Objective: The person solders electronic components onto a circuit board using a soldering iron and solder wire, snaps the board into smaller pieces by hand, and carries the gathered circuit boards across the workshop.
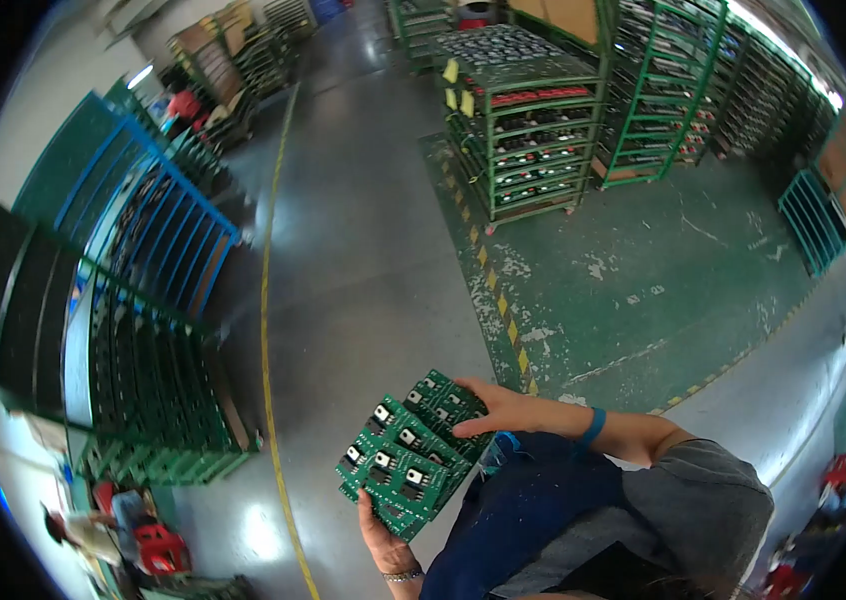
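Observation:
Several green circuit boards lie fanned and overlapping between my hands, held in front of my body. Dark and silver components stand up from their faces. My left hand grips the near left edge of the boards, with its thumb on top and the other fingers hidden beneath. At the far right side, my right hand is closed round the boards, its thumb lying over the top. A blue band circles my right wrist and a bracelet my left.
Green racks loaded with boards stand ahead right. A blue wheeled rack and dark green racks line the left. Yellow and striped lines mark the floor. A person sits at lower left, another farther off.

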Motion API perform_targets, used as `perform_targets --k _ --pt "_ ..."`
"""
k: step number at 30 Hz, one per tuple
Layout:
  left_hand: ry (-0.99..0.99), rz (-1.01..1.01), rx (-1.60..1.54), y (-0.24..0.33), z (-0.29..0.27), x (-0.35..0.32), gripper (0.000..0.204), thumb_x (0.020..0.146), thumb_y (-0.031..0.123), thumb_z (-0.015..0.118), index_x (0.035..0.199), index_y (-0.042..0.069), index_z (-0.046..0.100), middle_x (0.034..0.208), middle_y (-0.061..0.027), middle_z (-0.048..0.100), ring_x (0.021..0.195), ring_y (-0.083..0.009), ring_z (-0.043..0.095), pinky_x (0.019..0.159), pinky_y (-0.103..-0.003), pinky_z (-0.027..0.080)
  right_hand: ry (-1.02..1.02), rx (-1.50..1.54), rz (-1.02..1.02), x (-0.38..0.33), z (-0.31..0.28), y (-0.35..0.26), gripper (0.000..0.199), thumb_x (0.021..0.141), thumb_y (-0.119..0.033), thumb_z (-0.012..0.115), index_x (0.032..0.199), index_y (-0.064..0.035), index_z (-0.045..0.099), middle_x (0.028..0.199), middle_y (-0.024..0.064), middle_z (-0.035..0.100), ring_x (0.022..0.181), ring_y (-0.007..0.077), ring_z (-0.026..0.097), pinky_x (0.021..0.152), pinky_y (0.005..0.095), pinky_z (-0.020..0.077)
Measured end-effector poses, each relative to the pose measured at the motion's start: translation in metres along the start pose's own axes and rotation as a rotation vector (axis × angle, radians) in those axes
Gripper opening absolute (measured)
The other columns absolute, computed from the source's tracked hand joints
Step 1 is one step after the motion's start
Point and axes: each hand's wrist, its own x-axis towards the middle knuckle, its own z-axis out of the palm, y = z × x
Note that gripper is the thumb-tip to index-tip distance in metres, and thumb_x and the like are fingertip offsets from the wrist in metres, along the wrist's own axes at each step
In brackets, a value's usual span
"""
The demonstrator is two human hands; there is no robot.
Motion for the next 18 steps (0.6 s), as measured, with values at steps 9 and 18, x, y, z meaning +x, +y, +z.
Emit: perform_targets --k 9,18 --pt "-0.370 -0.078 -0.112 -0.033 -0.092 0.159 0.061 0.089 0.035 0.064 0.138 0.003 0.044 0.133 -0.0166 0.055 0.117 -0.0352 0.056 0.099 -0.052 0.048 0.161 -0.199 -0.227 0.039 -0.013 0.063 0.085 0.087 -0.036 0.072 0.147 0.0027 0.025 0.141 0.0199 0.043 0.129 0.0252 0.044 0.108 0.0382 0.0351" --pt "-0.587 -0.078 -0.071 -0.035 -0.187 0.292 0.058 0.092 0.036 0.057 0.141 0.007 0.044 0.136 -0.0154 0.053 0.116 -0.0347 0.057 0.094 -0.057 0.050 0.731 -0.787 -0.493 0.080 -0.051 0.123 0.078 0.084 -0.052 0.069 0.135 0.0020 0.044 0.120 0.0193 0.052 0.103 0.0261 0.061 0.080 0.0337 0.0534"
